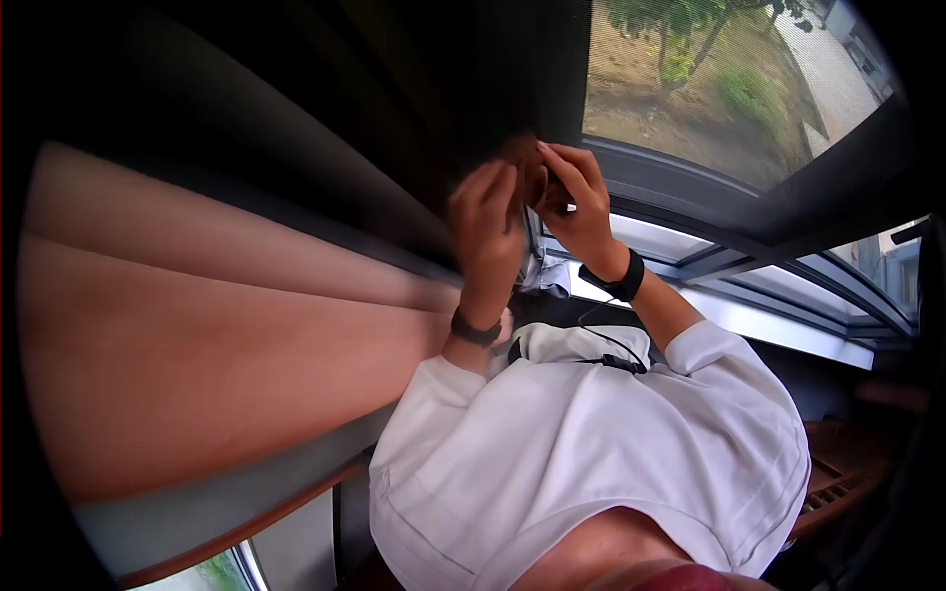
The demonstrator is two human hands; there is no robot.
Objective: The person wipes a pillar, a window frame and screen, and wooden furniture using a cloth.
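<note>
My left hand (488,219), a little blurred, and my right hand (576,202) are raised close together, fingers partly curled; I cannot tell whether either grips anything. A dark drape (325,146), deep in shadow, hangs beyond and to the left of them. Farther left spreads a peach curtain (217,355). Right of my hands, a window (680,108) shows greenery above bare earth.
</note>
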